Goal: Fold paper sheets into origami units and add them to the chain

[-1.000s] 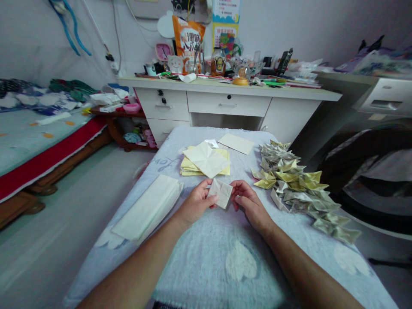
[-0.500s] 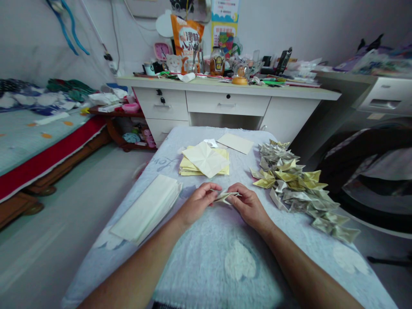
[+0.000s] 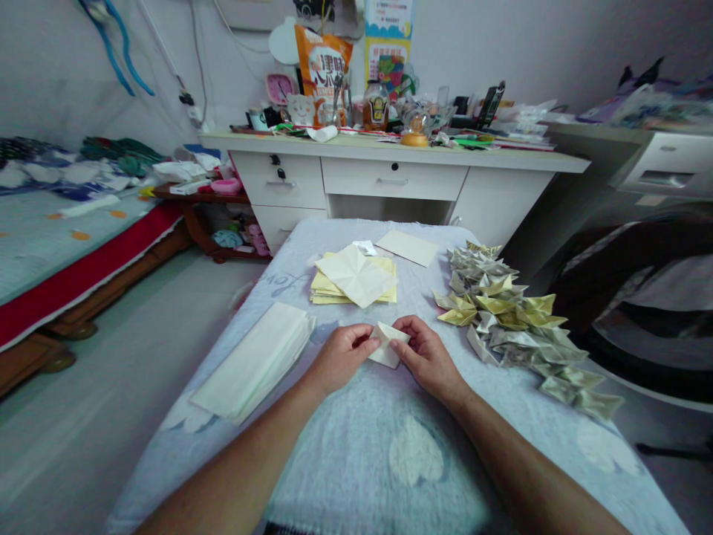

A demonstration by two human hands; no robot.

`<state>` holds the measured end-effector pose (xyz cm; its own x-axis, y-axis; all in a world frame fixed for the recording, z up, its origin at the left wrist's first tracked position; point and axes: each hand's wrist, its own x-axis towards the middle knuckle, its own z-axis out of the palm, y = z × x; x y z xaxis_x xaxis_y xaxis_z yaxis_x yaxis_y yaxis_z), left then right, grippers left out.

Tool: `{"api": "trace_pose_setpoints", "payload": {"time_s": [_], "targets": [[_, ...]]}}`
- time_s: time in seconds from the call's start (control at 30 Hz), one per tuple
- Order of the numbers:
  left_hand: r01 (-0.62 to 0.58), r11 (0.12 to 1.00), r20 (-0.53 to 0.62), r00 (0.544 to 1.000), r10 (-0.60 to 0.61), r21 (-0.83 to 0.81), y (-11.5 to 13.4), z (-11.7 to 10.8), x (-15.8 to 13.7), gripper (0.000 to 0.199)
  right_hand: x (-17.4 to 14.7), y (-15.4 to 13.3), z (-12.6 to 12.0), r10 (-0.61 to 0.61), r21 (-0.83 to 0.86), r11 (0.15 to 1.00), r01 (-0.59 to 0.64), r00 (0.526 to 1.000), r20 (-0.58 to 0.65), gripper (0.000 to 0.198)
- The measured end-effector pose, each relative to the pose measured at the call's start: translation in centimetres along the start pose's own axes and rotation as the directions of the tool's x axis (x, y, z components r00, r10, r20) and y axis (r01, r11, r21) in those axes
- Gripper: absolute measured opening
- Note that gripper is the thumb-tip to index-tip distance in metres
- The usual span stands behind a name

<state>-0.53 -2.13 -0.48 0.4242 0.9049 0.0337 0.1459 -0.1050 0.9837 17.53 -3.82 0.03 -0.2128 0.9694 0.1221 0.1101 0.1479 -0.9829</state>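
A small piece of folded paper point(image 3: 385, 354), cream in colour, is held between both hands above the cloth-covered table. My left hand point(image 3: 346, 355) pinches its left edge between thumb and fingers. On the other side, my right hand point(image 3: 428, 352) grips it, the thumb lying across its face. Just beyond the hands lies a stack of yellow paper point(image 3: 326, 290), topped by a creased cream sheet point(image 3: 356, 275). Folded white sheets point(image 3: 253, 362) rest in a long pile to the left. Many folded paper boats point(image 3: 518, 327), grey and yellow, are lined up on the right.
A flat cream card point(image 3: 408, 248) lies at the table's far end. Behind stands a white desk point(image 3: 393, 178) crowded with jars, a clock and an orange bag point(image 3: 324, 74). A bed point(image 3: 83, 260) is at left, a washing machine point(image 3: 657, 260) at right.
The folded paper has turned from nearly edge-on to showing a broad face toward me. Both hands have shifted their hold slightly; the surrounding papers stay put.
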Motion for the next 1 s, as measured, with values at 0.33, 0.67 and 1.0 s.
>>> {"api": "trace_pose_setpoints", "payload": {"time_s": [0.33,0.67,1.0], "targets": [[-0.091,0.996,-0.039,0.995,0.091,-0.001,0.7,0.7,-0.7,0.055,0.2,0.7,-0.3,0.033,-0.03,0.999,-0.033,0.999,-0.009,0.024],[-0.181,0.902,-0.084,0.969,0.231,0.393,1.1,1.1,-1.0,0.042,0.1,0.6,0.2,0.103,0.142,0.983,-0.114,0.991,0.083,0.03],[-0.196,0.822,-0.129,0.942,0.309,0.535,1.7,0.8,-1.1,0.019,0.1,0.1,0.6,0.127,0.156,0.977,-0.144,0.985,0.114,0.029]]}}
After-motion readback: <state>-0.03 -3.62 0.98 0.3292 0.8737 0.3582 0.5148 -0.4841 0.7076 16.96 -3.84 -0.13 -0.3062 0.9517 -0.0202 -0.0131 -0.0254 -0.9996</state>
